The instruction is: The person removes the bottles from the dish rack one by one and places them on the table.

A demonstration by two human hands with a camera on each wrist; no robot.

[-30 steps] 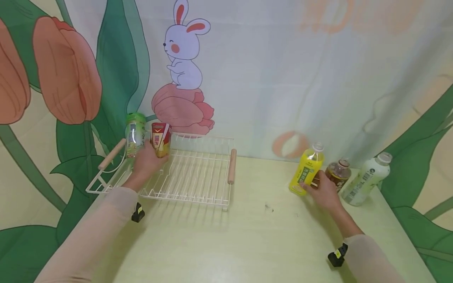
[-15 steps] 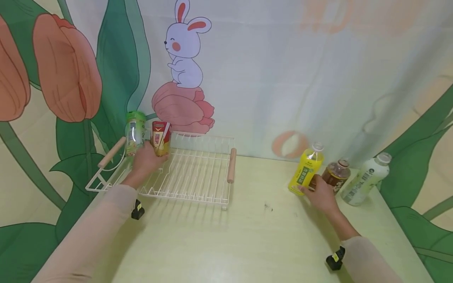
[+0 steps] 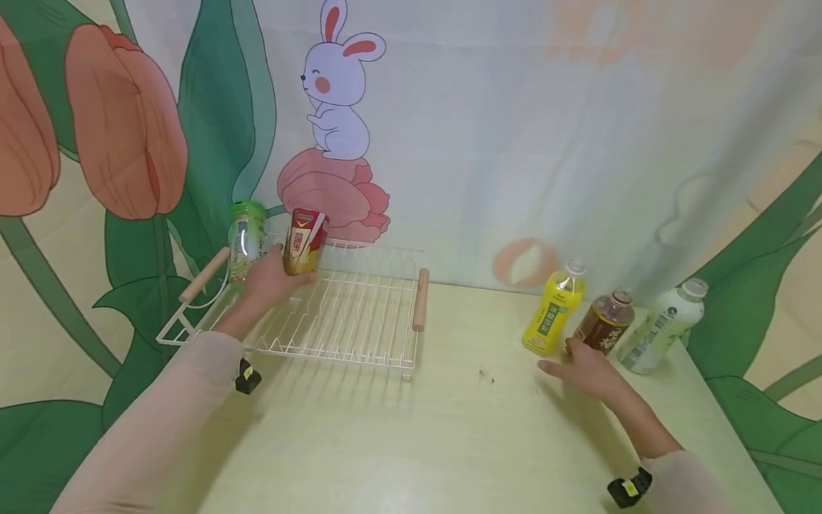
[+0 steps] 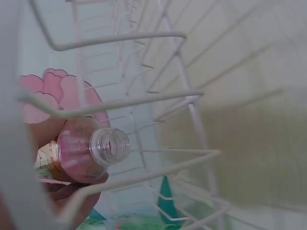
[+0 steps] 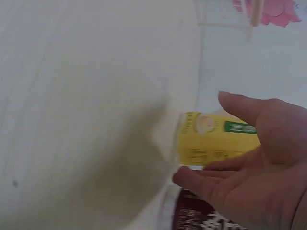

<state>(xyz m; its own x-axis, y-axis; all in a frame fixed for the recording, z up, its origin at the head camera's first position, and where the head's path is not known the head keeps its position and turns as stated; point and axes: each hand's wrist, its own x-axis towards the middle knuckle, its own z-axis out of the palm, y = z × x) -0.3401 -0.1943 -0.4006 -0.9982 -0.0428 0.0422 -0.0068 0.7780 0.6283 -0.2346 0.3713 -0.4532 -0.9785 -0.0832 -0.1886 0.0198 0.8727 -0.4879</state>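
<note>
In the head view my left hand (image 3: 265,285) grips a red-and-yellow bottle (image 3: 305,243) over the left part of a white wire rack (image 3: 359,314). The left wrist view shows the bottle's clear, uncapped neck (image 4: 112,145) pointing down among the wires. Close on its left, a green bottle (image 3: 247,243) stands in the rack. My right hand (image 3: 591,371) is spread beside a yellow bottle (image 3: 554,314), with a gap between them in the head view. Its fingertips are at a brown-labelled bottle (image 3: 604,325); contact is unclear.
A pale green-and-white bottle (image 3: 664,328) stands at the far right of the table (image 3: 424,442). Wooden handles, one on the right (image 3: 421,300), flank the rack. A printed curtain (image 3: 449,143) hangs close behind everything.
The left hand has lifted the red-and-yellow bottle slightly and shifted it right, away from the green bottle. My right hand has let go of the yellow bottle and spread its fingers.
</note>
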